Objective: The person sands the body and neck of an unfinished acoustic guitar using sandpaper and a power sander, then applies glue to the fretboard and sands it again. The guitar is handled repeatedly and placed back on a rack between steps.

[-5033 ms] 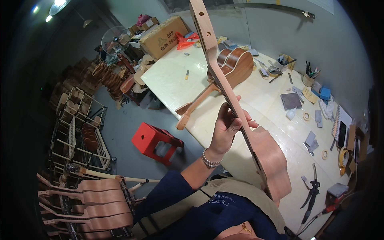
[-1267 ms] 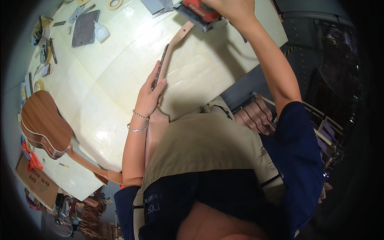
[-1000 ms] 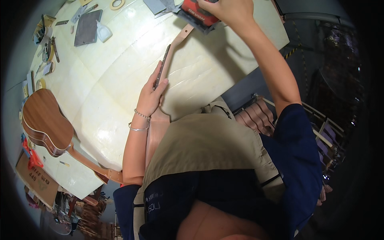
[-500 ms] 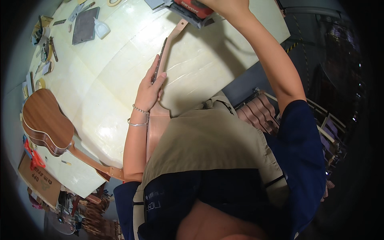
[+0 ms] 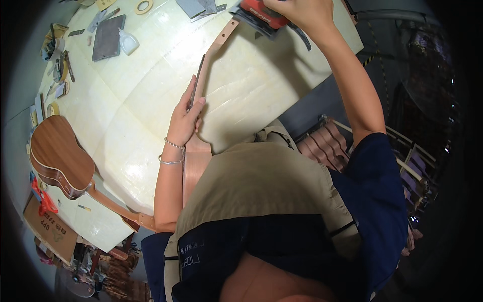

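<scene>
An unfinished guitar lies on its side against my apron, its pale brown body (image 5: pixel 197 161) partly hidden by my left arm and the cloth. My left hand (image 5: pixel 183 118) wraps round its neck (image 5: pixel 204 75), with the dark fretboard edge under the fingers. Farther out, the headstock (image 5: pixel 227 36) shows small holes. At the top edge, my right hand (image 5: pixel 307 12) grips a red and black power sander (image 5: pixel 264 17), partly cut off by the picture's edge. The sander's black base is right by the headstock tip; I cannot tell whether they touch.
Another guitar (image 5: pixel 63 156) lies at the left of the pale worktable (image 5: pixel 141 100). A dark grey flat block (image 5: pixel 108 38), a white bottle (image 5: pixel 129 41), tape (image 5: pixel 144 6) and several hand tools are at the far left. A cardboard box (image 5: pixel 50 224) stands below; curved wooden parts (image 5: pixel 322 146) are racked at right.
The sander has shifted right with my right hand, uncovering more of the headstock. My left hand and the neck have moved slightly left, and the headstock end has moved a little farther away.
</scene>
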A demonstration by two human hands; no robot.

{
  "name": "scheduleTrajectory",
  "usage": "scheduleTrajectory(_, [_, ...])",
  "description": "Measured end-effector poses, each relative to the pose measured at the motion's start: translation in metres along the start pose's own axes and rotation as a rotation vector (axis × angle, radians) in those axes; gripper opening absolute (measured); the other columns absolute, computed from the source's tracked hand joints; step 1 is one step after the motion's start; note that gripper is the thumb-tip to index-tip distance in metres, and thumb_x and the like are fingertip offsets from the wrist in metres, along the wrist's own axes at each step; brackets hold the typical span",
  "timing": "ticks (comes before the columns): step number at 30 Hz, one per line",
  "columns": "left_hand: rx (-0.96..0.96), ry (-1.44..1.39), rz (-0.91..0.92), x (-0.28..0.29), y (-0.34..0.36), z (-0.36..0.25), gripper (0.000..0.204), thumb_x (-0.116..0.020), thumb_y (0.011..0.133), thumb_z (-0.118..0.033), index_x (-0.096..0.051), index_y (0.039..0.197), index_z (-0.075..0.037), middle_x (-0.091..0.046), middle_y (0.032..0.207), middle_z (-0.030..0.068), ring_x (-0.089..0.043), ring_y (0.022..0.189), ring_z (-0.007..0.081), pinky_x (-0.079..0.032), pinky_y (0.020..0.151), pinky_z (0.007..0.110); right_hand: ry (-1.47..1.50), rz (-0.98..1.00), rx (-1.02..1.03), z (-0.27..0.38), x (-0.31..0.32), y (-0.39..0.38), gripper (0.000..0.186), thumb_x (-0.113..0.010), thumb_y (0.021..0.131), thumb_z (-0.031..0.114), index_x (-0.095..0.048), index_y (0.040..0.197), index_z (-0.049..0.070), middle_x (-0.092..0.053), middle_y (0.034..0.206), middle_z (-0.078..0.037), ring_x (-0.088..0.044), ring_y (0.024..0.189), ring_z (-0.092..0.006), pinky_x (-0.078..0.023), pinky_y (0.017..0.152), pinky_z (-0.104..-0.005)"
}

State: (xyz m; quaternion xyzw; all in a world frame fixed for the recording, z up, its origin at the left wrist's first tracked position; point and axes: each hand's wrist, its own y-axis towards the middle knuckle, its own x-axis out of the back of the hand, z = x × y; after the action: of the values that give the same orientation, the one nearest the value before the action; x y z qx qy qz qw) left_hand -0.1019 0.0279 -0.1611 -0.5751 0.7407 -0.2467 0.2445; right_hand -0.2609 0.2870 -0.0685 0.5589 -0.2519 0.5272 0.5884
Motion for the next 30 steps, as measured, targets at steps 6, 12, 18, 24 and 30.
scheduleTrajectory(6, [-0.022, -0.010, -0.013, 0.001, 0.002, 0.002, 0.057, -0.054, 0.092, -0.021, -0.031, 0.144, -0.018, -0.039, 0.059, -0.0060, -0.034, 0.044, 0.0045, -0.032, 0.040, 0.020, 0.075, 0.018, 0.034, 0.035, -0.020, -0.004, 0.054, -0.069, 0.063, 0.029, -0.059, 0.113, 0.011, -0.056, 0.104, -0.016, -0.057, 0.095, -0.0343, -0.048, 0.081, -0.0411])
scheduleTrajectory(12, [-0.011, -0.025, 0.036, 0.002, 0.001, -0.001, 0.057, -0.054, 0.092, -0.021, -0.031, 0.144, -0.017, -0.039, 0.060, -0.0058, -0.034, 0.045, 0.0049, -0.032, 0.041, 0.020, -0.004, 0.010, 0.015, 0.031, -0.020, 0.011, 0.055, -0.070, 0.065, 0.029, -0.057, 0.115, 0.011, -0.056, 0.103, -0.018, -0.057, 0.095, -0.0357, -0.048, 0.080, -0.0410])
scheduleTrajectory(18, [-0.008, -0.071, 0.030, 0.003, 0.002, 0.001, 0.058, -0.054, 0.092, -0.019, -0.030, 0.144, -0.016, -0.041, 0.061, -0.0052, -0.036, 0.045, 0.0042, -0.033, 0.041, 0.020, 0.062, 0.003, 0.133, 0.049, -0.020, -0.014, 0.055, -0.071, 0.064, 0.029, -0.058, 0.115, 0.011, -0.057, 0.105, -0.015, -0.058, 0.095, -0.0324, -0.049, 0.080, -0.0395])
scheduleTrajectory(24, [-0.007, -0.124, 0.064, 0.009, 0.000, 0.000, 0.058, -0.054, 0.092, -0.019, -0.030, 0.144, -0.016, -0.041, 0.063, -0.0050, -0.035, 0.045, 0.0044, -0.033, 0.041, 0.020, -0.179, -0.063, 0.042, 0.004, -0.008, 0.002, 0.054, -0.071, 0.064, 0.028, -0.060, 0.113, 0.011, -0.057, 0.105, -0.013, -0.058, 0.095, -0.0319, -0.048, 0.081, -0.0394])
scheduleTrajectory(30, [-0.111, -0.085, 0.003, 0.024, -0.041, -0.036, 0.061, -0.056, 0.091, -0.020, -0.028, 0.145, -0.016, -0.041, 0.065, -0.0056, -0.035, 0.047, 0.0040, -0.033, 0.043, 0.019, -0.194, -0.247, 0.008, -0.010, 0.044, -0.043, 0.049, -0.075, 0.067, 0.019, -0.059, 0.112, 0.008, -0.057, 0.109, -0.010, -0.058, 0.098, -0.0268, -0.047, 0.084, -0.0344])
